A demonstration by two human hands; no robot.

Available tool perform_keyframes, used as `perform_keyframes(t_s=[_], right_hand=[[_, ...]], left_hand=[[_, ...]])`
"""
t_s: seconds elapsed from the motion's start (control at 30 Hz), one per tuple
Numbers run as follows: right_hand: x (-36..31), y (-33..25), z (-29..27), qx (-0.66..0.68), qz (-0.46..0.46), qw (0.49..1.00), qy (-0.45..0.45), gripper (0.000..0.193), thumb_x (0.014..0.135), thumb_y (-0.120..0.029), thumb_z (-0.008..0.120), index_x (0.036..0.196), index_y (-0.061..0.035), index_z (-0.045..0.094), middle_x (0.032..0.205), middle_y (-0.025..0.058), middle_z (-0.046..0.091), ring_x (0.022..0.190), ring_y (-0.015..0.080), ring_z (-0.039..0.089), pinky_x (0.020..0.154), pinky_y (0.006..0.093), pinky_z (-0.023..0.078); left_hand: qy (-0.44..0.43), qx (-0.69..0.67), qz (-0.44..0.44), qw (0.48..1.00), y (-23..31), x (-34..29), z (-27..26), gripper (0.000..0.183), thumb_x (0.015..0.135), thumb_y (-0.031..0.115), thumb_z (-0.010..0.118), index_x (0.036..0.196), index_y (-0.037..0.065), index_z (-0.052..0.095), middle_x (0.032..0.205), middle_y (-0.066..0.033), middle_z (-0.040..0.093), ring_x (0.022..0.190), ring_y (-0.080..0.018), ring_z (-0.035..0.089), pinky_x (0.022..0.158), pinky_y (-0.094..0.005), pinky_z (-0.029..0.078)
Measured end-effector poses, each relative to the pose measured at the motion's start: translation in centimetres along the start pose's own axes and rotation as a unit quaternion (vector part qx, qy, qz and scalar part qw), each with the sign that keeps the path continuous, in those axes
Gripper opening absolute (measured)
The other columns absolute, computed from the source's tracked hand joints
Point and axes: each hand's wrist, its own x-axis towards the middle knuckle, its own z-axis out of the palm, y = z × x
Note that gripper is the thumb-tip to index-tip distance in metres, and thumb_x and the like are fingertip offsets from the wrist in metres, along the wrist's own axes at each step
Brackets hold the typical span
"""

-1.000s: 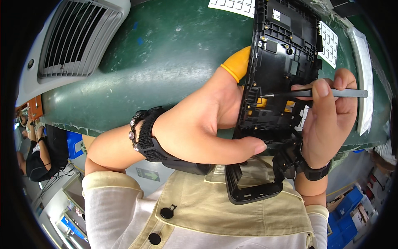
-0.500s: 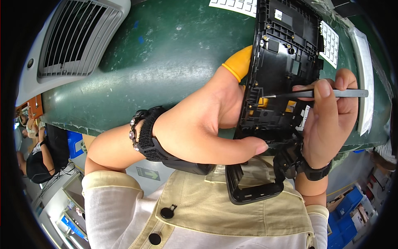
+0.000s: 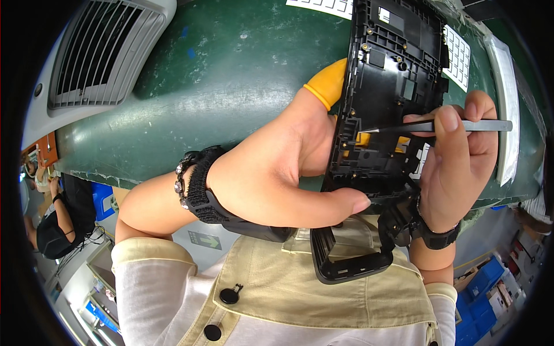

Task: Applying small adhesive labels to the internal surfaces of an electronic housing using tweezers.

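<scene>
My left hand (image 3: 277,167) grips a black plastic housing (image 3: 386,86) with ribs, cutouts and small brass inserts, holding it tilted above the bench. Its thumb presses the near edge, while fingers in yellow finger cots (image 3: 328,85) reach behind and show through the openings. Pinched between thumb and fingers of my right hand (image 3: 461,167) is a pair of grey pointed tweezers (image 3: 482,126). Their tip lies over the housing's left side, near a small cutout; whether it touches, I cannot tell. Anything held at the tip is too small to make out.
A green bench mat (image 3: 231,86) spreads beneath my hands. A grey vented machine (image 3: 95,57) stands at the far left. White sheets with rows of rectangular labels (image 3: 457,57) lie beyond the housing, and a long white strip (image 3: 508,109) lies at the right. Another person's arm (image 3: 63,213) shows at the left.
The housing, my left hand and the tweezers have shifted very slightly left and up in the picture, as has the background. The grip of both hands looks the same.
</scene>
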Motion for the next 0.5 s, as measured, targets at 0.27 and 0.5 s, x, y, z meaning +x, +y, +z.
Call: perform_keyframes(t_s=[0.27,0.5], right_hand=[[0.11,-0.15,0.07,0.003,0.017,1.000,-0.022,0.015,0.078,-0.004,0.047,0.087,-0.0023,0.034,0.065,0.0042,0.048,0.058,0.0117,0.053,0.060,0.0248,0.048],[0.13,0.05,-0.30,-0.021,0.010,0.999,-0.024,0.015,0.078,-0.004,0.047,0.087,-0.0025,0.034,0.065,0.0044,0.048,0.057,0.0119,0.053,0.059,0.0229,0.047]], left_hand=[[0.009,0.010,-0.005,1.000,0.07,-0.05,0.00,0.086,0.058,-0.011,0.047,0.128,0.013,0.004,0.125,-0.0168,0.027,0.115,-0.0278,0.031,0.092,-0.0412,0.031],[0.004,0.013,0.005,1.000,-0.01,0.05,0.02,0.086,0.058,-0.011,0.047,0.128,0.014,0.004,0.125,-0.0170,0.027,0.116,-0.0280,0.030,0.093,-0.0414,0.030]])
